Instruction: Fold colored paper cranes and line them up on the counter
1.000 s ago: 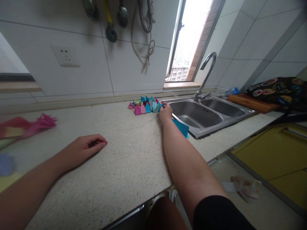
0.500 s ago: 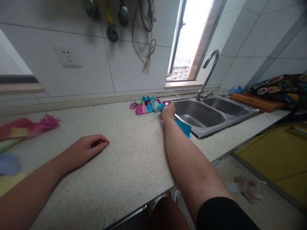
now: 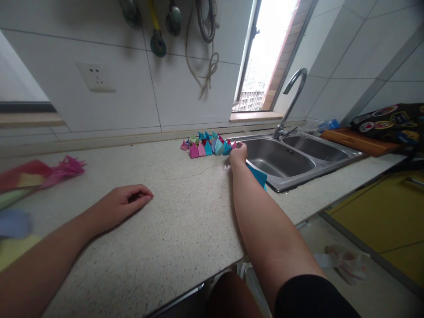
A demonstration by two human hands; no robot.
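Note:
My right hand (image 3: pixel 238 154) reaches to the far side of the counter, its fingers closed around a small pink folded-paper piece (image 3: pixel 234 145) at the right end of a cluster. Much of that piece is hidden behind the hand. The cluster of folded-paper pieces (image 3: pixel 208 148), in pink, blue, green and purple, stands in rows near the wall. My left hand (image 3: pixel 130 202) rests on the counter with its fingers curled together and nothing visible in them. Beside my right forearm lies a blue paper sheet (image 3: pixel 258 176), partly covered by the arm.
A double steel sink (image 3: pixel 281 183) with a faucet (image 3: pixel 293 88) borders the cluster on the right. Pink, yellow and bluish papers (image 3: pixel 43 172) lie at the left. Beyond the sink are a wooden board (image 3: pixel 361 141) and a dark patterned bag (image 3: pixel 391 121).
The view has shifted slightly. My right hand stays at the end of the cluster, and the pink piece by its fingers shows more clearly. My left hand keeps its pose.

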